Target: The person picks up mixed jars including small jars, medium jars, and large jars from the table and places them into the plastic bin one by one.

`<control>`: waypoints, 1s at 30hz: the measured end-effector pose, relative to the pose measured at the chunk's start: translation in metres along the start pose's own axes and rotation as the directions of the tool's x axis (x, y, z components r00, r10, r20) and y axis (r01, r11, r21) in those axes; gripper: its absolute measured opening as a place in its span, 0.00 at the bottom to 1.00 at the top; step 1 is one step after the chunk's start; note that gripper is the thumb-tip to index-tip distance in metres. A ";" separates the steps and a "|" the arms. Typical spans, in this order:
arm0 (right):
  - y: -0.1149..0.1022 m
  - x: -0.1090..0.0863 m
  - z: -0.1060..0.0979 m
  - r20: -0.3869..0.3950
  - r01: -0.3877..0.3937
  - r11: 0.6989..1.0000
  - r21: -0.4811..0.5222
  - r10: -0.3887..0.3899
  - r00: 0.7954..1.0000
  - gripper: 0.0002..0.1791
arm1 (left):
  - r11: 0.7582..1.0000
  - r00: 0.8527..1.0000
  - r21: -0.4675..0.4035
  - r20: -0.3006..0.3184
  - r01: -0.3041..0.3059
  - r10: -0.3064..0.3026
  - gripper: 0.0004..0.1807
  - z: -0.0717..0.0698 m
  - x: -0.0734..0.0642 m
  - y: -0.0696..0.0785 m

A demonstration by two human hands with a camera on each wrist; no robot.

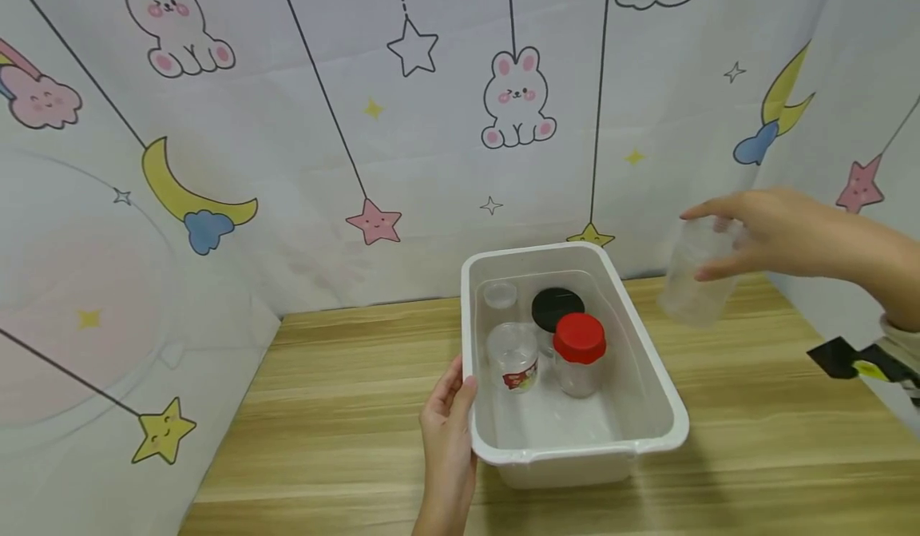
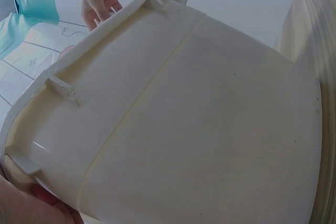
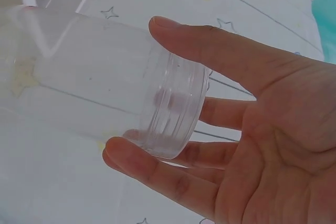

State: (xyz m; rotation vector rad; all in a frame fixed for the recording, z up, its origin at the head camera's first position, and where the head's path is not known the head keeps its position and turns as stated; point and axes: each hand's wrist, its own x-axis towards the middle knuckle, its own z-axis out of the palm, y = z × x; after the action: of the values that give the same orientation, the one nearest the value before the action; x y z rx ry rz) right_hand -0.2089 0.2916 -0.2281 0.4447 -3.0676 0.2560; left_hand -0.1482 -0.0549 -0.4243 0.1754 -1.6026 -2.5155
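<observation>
A white plastic bin [image 1: 654,376] stands on the table, and my left hand [image 1: 447,420] grips its left rim with the thumb on top. In the left wrist view the bin's outer wall [image 2: 210,114] fills most of the picture. To the right of the bin, my right hand [image 1: 776,232] holds a clear jar [image 1: 693,292] above the table. The right wrist view shows thumb and fingers around the threaded end of that jar [image 3: 94,77]. Inside the bin stand a red-lidded jar [image 1: 579,340], a black-lidded jar [image 1: 557,306], a clear labelled jar [image 1: 512,352] and a small clear container [image 1: 500,295].
The wood-grain table [image 1: 345,408] extends to both sides of the bin. A white curtain [image 1: 309,144] printed with rabbits, stars and moons hangs right behind it. A dark strap-like piece [image 1: 837,358] shows near my right wrist.
</observation>
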 end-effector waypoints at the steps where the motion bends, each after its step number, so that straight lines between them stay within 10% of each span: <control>1: -0.002 0.000 -0.001 0.000 0.005 1.000 0.004 -0.005 1.000 0.44 | 1.000 1.000 -0.003 0.001 0.002 -0.002 0.23 0.000 0.000 0.000; 30: -0.062 0.020 0.001 0.035 0.157 0.971 0.178 -0.166 0.985 0.41 | 1.000 1.000 0.003 -0.006 0.009 -0.009 0.23 0.001 0.001 0.000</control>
State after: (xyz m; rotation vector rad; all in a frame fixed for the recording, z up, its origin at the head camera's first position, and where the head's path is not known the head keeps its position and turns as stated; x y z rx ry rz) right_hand -0.2106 0.2269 -0.2177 0.7157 -3.0454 0.5173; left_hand -0.1495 -0.0546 -0.4242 0.1913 -1.6073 -2.5169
